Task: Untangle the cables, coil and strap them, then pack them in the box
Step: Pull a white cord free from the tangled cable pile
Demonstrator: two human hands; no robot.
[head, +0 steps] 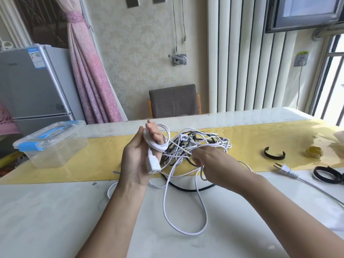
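My left hand [136,157] is raised over the table, with several turns of white cable [160,146] wound round its fingers and the white socket end [153,164] against the palm. My right hand [214,162] pinches a strand of the same white cable beside a tangle of white and black cables [197,144] on the yellow runner. Loose white loops [186,220] trail toward me over the table. A clear plastic box with blue latches [50,144] stands closed at the left. Two black straps [274,155] [326,174] lie at the right.
A white plug [283,169] with its cable runs off to the right edge. A roll of yellowish tape [314,151] sits at the far right on the runner [93,161]. A grey chair [175,101] stands behind the table, a fridge [31,86] at the left.
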